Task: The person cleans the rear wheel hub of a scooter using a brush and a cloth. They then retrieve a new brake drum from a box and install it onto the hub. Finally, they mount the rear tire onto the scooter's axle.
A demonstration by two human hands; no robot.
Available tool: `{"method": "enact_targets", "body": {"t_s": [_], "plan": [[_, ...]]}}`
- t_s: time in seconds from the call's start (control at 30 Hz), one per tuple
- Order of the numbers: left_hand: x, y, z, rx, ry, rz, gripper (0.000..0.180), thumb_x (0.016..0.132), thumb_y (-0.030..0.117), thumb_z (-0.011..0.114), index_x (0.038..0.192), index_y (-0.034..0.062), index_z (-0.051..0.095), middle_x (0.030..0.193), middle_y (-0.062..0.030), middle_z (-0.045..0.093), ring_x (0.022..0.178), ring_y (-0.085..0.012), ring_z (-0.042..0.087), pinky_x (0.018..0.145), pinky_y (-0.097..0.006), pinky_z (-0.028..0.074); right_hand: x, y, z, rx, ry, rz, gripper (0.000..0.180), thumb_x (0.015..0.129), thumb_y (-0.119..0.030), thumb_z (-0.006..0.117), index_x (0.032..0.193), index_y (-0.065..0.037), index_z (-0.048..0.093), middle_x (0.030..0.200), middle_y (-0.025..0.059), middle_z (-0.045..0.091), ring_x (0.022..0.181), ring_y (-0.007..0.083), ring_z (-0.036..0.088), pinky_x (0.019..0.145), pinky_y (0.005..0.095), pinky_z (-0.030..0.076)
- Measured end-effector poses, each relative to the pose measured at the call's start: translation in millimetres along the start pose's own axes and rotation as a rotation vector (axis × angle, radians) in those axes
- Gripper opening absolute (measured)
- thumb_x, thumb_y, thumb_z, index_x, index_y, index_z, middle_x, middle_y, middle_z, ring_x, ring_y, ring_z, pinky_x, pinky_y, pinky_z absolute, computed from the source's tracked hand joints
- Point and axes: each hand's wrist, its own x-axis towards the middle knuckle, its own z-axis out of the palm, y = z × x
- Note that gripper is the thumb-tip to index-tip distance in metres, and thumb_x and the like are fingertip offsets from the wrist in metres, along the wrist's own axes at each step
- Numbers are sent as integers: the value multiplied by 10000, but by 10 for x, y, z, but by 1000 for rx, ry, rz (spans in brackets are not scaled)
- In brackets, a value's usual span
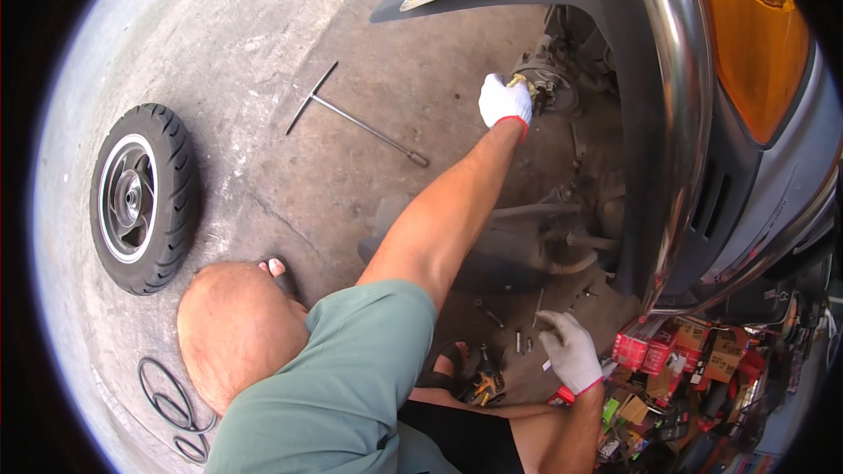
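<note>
Grey concrete floor lies underneath. A small brass-coloured fitting (522, 82), judged stiff and greasy, is pinched at the hub by the left gloved hand (504, 101); the right gloved hand (571, 349) is curled near loose bolts (520, 340), its hold unclear.

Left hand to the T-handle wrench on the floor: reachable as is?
Probably yes. The T-handle wrench lies on bare concrete just left of the outstretched left hand, with nothing between them. The hand is occupied at the wheel hub, though.

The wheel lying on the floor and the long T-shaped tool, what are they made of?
The wheel looks like a black rubber tyre, dull with tread grooves, around a shiny silver metal rim. The T-shaped tool seems to be bare grey metal, thin and straight, probably steel.
</note>
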Motion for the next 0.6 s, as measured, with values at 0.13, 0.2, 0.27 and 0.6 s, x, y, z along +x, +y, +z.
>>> {"method": "enact_targets", "body": {"t_s": [0.13, 0.2, 0.27, 0.6], "plan": [[-271, 265, -78, -214, 4, 215, 251, 864, 181, 691, 1039, 2, 678, 967, -216, 723, 912, -337, 713, 842, -387, 545, -52, 34, -32, 7, 11, 16, 309, 896, -3, 611, 1201, 14, 653, 1065, 143, 666, 925, 215, 670, 849, 299, 519], [-238, 247, -102, -214, 9, 233, 250, 856, 180, 694, 1034, 4, 686, 968, -208, 727, 908, -326, 716, 838, -385, 547, -44, 49, -17, 6, 12, -2, 308, 896, 0, 611, 1201, 14, 653, 1061, 142, 666, 923, 214, 670, 847, 298, 519], [-79, 170, -89, -246, 53, 156, 268, 837, 189, 709, 1022, -4, 694, 970, -199, 734, 910, -313, 718, 837, -383, 549, -21, 40, 5, 13, 7, -20, 309, 895, 3, 612, 1201, 14, 653, 1056, 141, 666, 924, 214, 670, 846, 298, 519], [-157, 220, -140, -262, -81, 194, 333, 833, 214, 711, 1065, -23, 674, 1021, -222, 717, 973, -331, 703, 886, -391, 537, -20, -37, 1, 1, -1, 5, 327, 884, 5, 621, 1209, 4, 656, 1038, 142, 657, 917, 220, 665, 843, 300, 518]]}}
